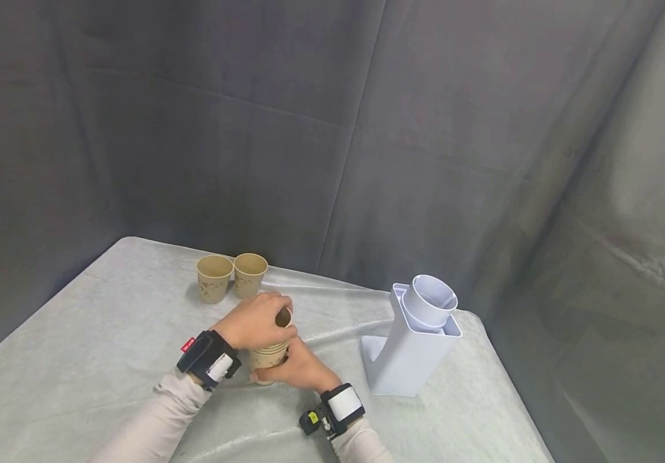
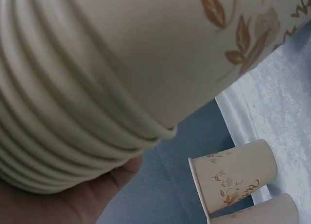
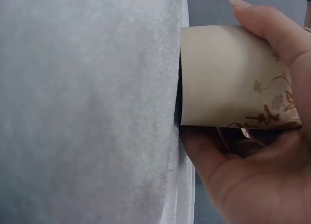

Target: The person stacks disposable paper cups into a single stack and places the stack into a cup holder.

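Note:
A stack of beige paper cups (image 1: 267,359) stands upright near the middle of the table, its several rims showing one above another. My left hand (image 1: 256,319) grips the stack at its upper rims from above. Lower down, my right hand (image 1: 303,368) holds the same stack, thumb on one side and fingers on the other. In the left wrist view, the stack (image 2: 160,54) fills much of the frame with its ridged rims and brown leaf print. The right wrist view shows the bottom cup (image 3: 223,76) close to the tabletop between thumb and fingers.
Two single paper cups, a left one (image 1: 213,286) and a right one (image 1: 248,281), stand side by side behind my left hand. A white plastic holder (image 1: 404,357) with a round tube (image 1: 432,302) on top stands to the right. Grey curtains (image 1: 332,128) hang behind the table.

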A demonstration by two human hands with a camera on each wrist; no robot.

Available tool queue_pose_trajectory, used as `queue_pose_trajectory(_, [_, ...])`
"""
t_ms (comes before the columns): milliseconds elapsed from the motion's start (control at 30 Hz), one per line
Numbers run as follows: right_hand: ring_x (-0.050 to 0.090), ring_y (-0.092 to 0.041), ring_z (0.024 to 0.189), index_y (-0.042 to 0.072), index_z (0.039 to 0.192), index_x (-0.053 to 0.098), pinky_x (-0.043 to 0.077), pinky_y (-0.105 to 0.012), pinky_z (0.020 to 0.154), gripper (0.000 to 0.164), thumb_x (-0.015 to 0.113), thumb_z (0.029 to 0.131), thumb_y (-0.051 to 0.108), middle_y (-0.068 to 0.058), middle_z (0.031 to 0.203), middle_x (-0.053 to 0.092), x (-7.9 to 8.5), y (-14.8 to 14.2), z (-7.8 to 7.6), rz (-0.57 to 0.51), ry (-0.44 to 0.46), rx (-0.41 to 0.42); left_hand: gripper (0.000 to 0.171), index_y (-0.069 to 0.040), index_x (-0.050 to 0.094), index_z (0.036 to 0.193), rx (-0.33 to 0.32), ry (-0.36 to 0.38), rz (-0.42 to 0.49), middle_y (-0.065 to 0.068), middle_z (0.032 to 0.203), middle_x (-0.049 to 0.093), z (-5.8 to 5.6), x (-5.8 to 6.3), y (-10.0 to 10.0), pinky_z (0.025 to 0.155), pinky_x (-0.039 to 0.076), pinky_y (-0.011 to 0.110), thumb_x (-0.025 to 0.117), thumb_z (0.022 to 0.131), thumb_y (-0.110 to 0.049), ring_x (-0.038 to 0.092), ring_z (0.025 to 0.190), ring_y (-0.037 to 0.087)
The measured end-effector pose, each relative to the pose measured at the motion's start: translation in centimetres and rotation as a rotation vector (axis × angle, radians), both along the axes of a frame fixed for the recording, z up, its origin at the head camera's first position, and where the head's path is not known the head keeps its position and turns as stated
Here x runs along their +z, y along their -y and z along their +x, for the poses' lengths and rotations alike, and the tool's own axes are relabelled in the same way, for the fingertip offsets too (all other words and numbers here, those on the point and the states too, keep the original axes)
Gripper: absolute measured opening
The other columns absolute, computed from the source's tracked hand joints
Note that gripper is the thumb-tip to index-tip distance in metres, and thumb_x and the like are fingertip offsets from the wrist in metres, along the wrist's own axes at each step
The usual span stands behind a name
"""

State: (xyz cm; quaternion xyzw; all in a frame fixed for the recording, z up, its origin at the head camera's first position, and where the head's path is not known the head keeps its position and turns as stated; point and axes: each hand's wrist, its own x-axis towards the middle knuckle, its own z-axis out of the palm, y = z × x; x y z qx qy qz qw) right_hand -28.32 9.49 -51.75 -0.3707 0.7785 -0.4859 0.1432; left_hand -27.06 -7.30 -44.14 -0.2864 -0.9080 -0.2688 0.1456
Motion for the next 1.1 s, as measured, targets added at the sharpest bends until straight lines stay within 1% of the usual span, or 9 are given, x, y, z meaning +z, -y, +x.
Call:
queue_pose_trajectory(67, [0.067, -0.006, 0.097, 0.013, 0.124, 0.062, 0.053, -0.026, 0.092, 0.051, 0.085, 0.079, 0.007, 0.001, 0.112, 0.07, -0.1, -0.1, 0.1, 0.002, 0.002, -0.01, 0.019, -0.018, 0.065, 0.088, -0.03, 0.024, 0.022, -0.006, 0.086, 0.063, -0.1, 0.0, 0.1, 0.069, 0.051, 0.033, 0.065, 0.089, -0.036, 0.061, 0.082, 0.012])
queue_pose_trajectory(200, [0.067, -0.006, 0.098, 0.012, 0.126, 0.061, 0.053, -0.027, 0.093, 0.055, 0.086, 0.077, 0.007, 0.001, 0.113, 0.069, -0.3, -0.3, 0.2, -0.007, -0.003, -0.022, 0.029, -0.016, 0.068, 0.092, -0.112, 0.08, 0.129, -0.007, 0.088, 0.066, -0.9, 0.0, 0.8, 0.076, 0.053, 0.034, 0.057, 0.101, -0.042, 0.063, 0.085, 0.01])
queue_pose_trajectory(300, [0.066, -0.007, 0.099, 0.013, 0.127, 0.06, 0.053, -0.028, 0.095, 0.058, 0.087, 0.076, 0.006, 0.0, 0.114, 0.068, -0.3, -0.4, 0.3, -0.022, -0.02, -0.024, 0.027, -0.015, 0.068, 0.093, -0.098, 0.063, 0.213, -0.005, 0.086, 0.066, -1.8, 0.2, 2.0, 0.077, 0.052, 0.035, 0.056, 0.103, -0.036, 0.061, 0.083, 0.011])
queue_pose_trajectory(433, [0.066, -0.006, 0.102, 0.015, 0.127, 0.062, 0.051, -0.028, 0.097, 0.059, 0.088, 0.074, 0.007, 0.0, 0.115, 0.069, -0.1, -0.6, 0.4, -0.017, -0.041, -0.037, 0.015, -0.009, 0.068, 0.101, 0.054, -0.003, 0.263, 0.003, 0.097, 0.066, -2.6, 0.5, 4.2, 0.083, 0.051, 0.041, 0.064, 0.096, -0.022, 0.061, 0.091, 0.02])
queue_pose_trajectory(567, [0.066, -0.006, 0.102, 0.016, 0.125, 0.063, 0.051, -0.027, 0.098, 0.059, 0.089, 0.073, 0.007, 0.001, 0.114, 0.069, 0.2, -0.7, 0.6, -0.009, -0.043, -0.054, 0.026, -0.003, 0.067, 0.112, 0.194, -0.065, 0.25, 0.014, 0.112, 0.064, -3.1, 0.9, 6.2, 0.089, 0.049, 0.05, 0.069, 0.089, -0.017, 0.06, 0.105, 0.033])
queue_pose_trajectory(667, [0.065, -0.006, 0.102, 0.015, 0.125, 0.063, 0.051, -0.027, 0.098, 0.059, 0.088, 0.073, 0.004, 0.001, 0.113, 0.069, 0.2, -0.5, 0.7, -0.025, -0.023, -0.046, 0.034, -0.001, 0.066, 0.116, 0.256, -0.098, 0.239, 0.019, 0.119, 0.06, -3.2, 0.7, 7.4, 0.092, 0.047, 0.056, 0.073, 0.087, -0.017, 0.056, 0.112, 0.039])
queue_pose_trajectory(767, [0.065, -0.005, 0.102, 0.013, 0.126, 0.062, 0.051, -0.027, 0.098, 0.059, 0.088, 0.074, 0.004, 0.001, 0.113, 0.069, 0.0, -0.1, 0.8, -0.032, -0.012, -0.019, 0.04, 0.0, 0.064, 0.119, 0.317, -0.108, 0.211, 0.022, 0.12, 0.057, -3.1, 0.1, 8.6, 0.092, 0.045, 0.059, 0.075, 0.084, -0.017, 0.053, 0.112, 0.041])
queue_pose_trajectory(900, [0.065, -0.004, 0.1, 0.013, 0.125, 0.063, 0.051, -0.027, 0.097, 0.059, 0.089, 0.073, 0.005, 0.002, 0.112, 0.069, -0.2, 0.3, 0.9, -0.026, -0.023, -0.007, 0.048, 0.002, 0.062, 0.123, 0.381, -0.086, 0.154, 0.026, 0.122, 0.054, -3.7, -0.5, 9.8, 0.093, 0.042, 0.062, 0.075, 0.082, -0.018, 0.051, 0.111, 0.045])
queue_pose_trajectory(1100, [0.065, -0.004, 0.099, 0.014, 0.124, 0.064, 0.051, -0.026, 0.097, 0.059, 0.09, 0.071, 0.004, 0.002, 0.111, 0.07, -0.3, 0.3, 0.9, -0.024, -0.025, -0.031, 0.07, 0.006, 0.051, 0.136, 0.44, 0.019, 0.139, 0.033, 0.135, 0.045, -6.0, -1.1, 10.8, 0.104, 0.032, 0.068, 0.075, 0.081, -0.028, 0.04, 0.123, 0.052])
